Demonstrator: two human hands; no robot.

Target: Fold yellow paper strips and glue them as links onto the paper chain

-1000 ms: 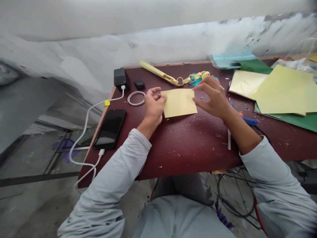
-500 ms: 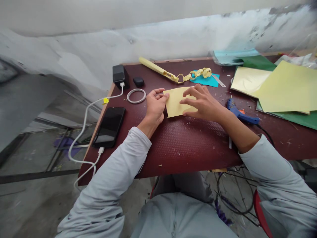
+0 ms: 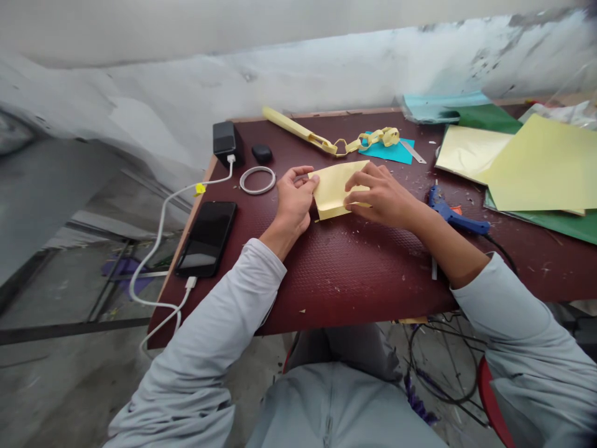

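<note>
A small sheet of yellow paper (image 3: 332, 186) is held between my hands above the maroon table (image 3: 326, 280). Its near edge is bent up into a narrow fold. My left hand (image 3: 295, 196) pinches the left edge between thumb and fingers. At the right end, my right hand (image 3: 377, 193) grips the paper with curled fingers, thumb at the folded edge. Behind the hands lies a yellow paper chain (image 3: 366, 142), joined to or touching a long rolled yellow strip (image 3: 285, 123).
A blue glue gun (image 3: 454, 214) lies right of my right arm. Beyond it are large yellow sheets (image 3: 545, 168). A blade (image 3: 413, 151) rests by a blue paper piece (image 3: 396, 153). Leftward are a phone (image 3: 206, 239), a white cable (image 3: 161, 230), a black charger (image 3: 226, 142) and a ring (image 3: 257, 180).
The paper's near edge has been bent upward into a fold. My right hand's fingers have closed in on the paper. The left hand keeps its pinch.
</note>
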